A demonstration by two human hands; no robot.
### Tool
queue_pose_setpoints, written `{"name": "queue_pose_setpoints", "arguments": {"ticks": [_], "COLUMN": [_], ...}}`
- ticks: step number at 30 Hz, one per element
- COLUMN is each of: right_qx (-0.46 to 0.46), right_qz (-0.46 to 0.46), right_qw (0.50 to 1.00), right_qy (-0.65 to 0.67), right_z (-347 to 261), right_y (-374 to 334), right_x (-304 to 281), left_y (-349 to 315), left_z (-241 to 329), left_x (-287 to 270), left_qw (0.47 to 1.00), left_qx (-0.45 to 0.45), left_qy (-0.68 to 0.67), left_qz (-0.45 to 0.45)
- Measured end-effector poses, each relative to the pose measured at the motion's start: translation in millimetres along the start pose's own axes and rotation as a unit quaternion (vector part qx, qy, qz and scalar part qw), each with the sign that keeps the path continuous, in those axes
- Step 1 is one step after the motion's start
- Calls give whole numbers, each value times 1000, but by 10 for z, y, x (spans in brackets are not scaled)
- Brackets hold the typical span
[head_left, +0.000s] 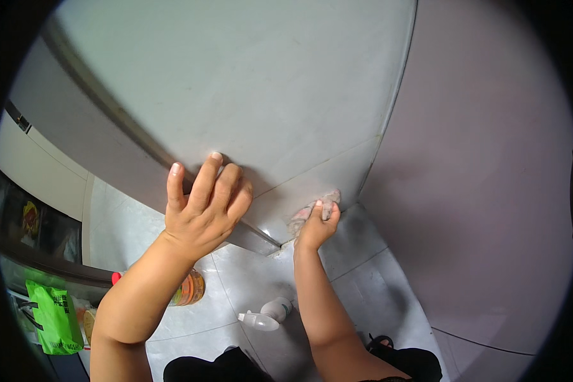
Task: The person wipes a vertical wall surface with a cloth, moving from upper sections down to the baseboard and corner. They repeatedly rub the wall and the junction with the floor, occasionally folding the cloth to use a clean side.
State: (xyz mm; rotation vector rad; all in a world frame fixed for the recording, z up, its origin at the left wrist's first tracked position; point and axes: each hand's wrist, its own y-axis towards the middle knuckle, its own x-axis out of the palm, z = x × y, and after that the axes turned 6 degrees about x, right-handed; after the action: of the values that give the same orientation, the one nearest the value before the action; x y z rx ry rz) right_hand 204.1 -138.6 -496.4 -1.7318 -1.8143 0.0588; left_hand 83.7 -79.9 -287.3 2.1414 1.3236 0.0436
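Cloth pinched to the tile, low by the corner

The crumpled grey-pink cloth is against the lower part of the pale wall tile, close to the corner where the tile meets the mauve panel. The right hand has it bunched between thumb and fingers, with folds poking out on both sides. From where I stand, a flatter fold would serve better than this bunch: more of the cloth would meet the tile, and the fingertips behind it would give even pressure. A folded edge should suit the tight corner and the thin joint that slants across the wall just above.

The left hand holds nothing; its fingers are parted and laid at the wall's dark-trimmed edge. I can't quite tell how much weight it bears, as the palm is hidden, but it looks a sensible place to brace, leaving the right arm free to press. Light, short strokes would probably keep knuckles off the rough bottom edge.

On the floor tiles a white spray bottle is near the right forearm, best minded by the elbow. Farther left, an orange-toned container shows partly behind the left forearm, and a bright green bag beyond it.
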Motion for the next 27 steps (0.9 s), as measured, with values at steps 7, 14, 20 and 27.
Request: {"name": "queue_pose_setpoints", "arguments": {"ticks": [7,14,20,27], "right_qx": [-126,4,-20,30], "right_qz": [-49,-50,-64,-73], "right_qw": [989,996,995,996], "right_qy": [-66,76,74,50], "right_z": [-207,-243,-339,-281], "right_y": [-328,-97,-197,-122], "right_x": [167,122,153,95], "left_y": [37,-7,8,31], "left_z": [13,-3,-5,-2], "left_x": [-77,-12,-35,-53], "left_qw": [999,1000,1000,1000], "left_qx": [-15,-6,-4,-13], "left_qy": [-33,-10,-2,-18], "left_qz": [-25,6,-14,-9]}}
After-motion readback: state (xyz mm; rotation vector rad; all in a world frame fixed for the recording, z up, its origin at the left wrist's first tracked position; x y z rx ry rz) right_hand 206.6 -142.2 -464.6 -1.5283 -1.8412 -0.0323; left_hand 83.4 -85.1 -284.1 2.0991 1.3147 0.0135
